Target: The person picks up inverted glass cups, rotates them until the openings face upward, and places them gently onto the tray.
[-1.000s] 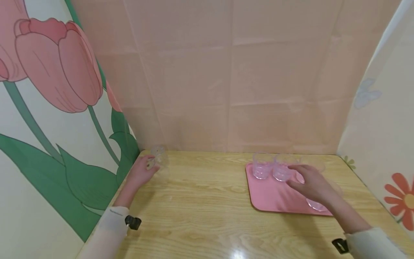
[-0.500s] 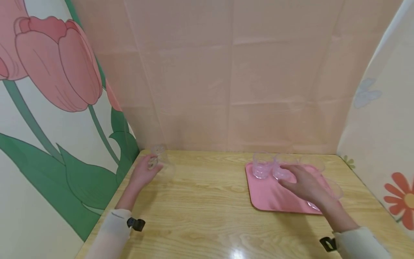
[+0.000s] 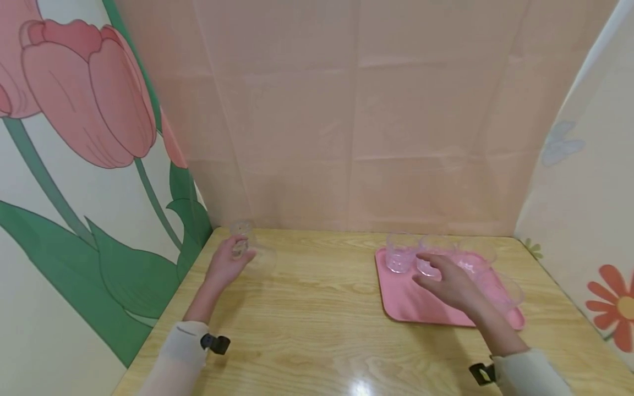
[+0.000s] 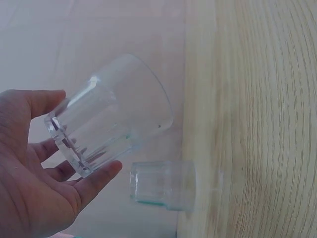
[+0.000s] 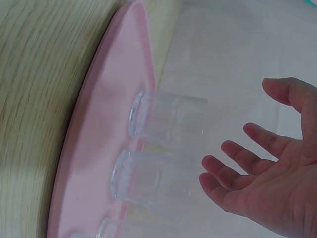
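Near the far left corner of the table, my left hand [image 3: 229,261] holds a clear glass [image 4: 114,109] by its thick base, thumb and fingers spread around it. The glass is tilted, its mouth slanting down and to the right. Behind it another clear glass [image 4: 163,184] stands upside down on its rim. My right hand [image 3: 448,281] hovers above a pink tray [image 3: 403,305] with fingers spread and nothing in them. Several clear glasses [image 3: 398,254] stand upright on the tray, some partly hidden by this hand.
The wood-grain table [image 3: 307,319] spreads between left hand and tray. A peach sheet [image 3: 346,110] hangs along its far edge. A tulip-printed panel [image 3: 89,104] borders the left side, and a flower-printed one [image 3: 584,220] the right.
My left hand has shifted slightly right with the glass, tilting it further so its mouth swings right. My right hand has drifted left over the tray, uncovering the glasses at the tray's right side.
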Tool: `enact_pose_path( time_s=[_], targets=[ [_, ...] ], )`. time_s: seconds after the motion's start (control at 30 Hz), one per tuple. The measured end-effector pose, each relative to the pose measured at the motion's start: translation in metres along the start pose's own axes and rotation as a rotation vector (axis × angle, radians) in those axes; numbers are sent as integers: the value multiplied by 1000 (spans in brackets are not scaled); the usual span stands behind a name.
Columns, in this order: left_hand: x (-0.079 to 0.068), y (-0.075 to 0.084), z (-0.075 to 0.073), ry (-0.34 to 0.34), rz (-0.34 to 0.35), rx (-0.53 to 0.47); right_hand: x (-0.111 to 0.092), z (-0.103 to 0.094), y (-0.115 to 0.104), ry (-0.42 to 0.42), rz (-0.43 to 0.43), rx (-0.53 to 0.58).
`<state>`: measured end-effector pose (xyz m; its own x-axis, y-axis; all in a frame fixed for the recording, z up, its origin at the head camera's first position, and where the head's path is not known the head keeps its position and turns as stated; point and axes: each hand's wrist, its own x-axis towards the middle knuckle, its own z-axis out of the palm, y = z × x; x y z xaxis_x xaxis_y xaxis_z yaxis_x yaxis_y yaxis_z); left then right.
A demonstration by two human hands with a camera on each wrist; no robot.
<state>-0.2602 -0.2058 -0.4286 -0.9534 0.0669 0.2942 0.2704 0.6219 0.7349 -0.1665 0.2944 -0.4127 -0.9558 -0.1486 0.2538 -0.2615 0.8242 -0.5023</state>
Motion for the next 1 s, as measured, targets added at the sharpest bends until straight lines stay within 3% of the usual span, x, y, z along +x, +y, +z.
enact_pose_path(
  time_s=[0.57, 1.0],
  targets=[
    [-2, 13, 12, 11, -11, -100, 8, 9, -14, -80, 30, 223],
    [-3, 27, 32, -6, -10, -191, 12, 14, -25, -153, 112, 343]
  ],
)
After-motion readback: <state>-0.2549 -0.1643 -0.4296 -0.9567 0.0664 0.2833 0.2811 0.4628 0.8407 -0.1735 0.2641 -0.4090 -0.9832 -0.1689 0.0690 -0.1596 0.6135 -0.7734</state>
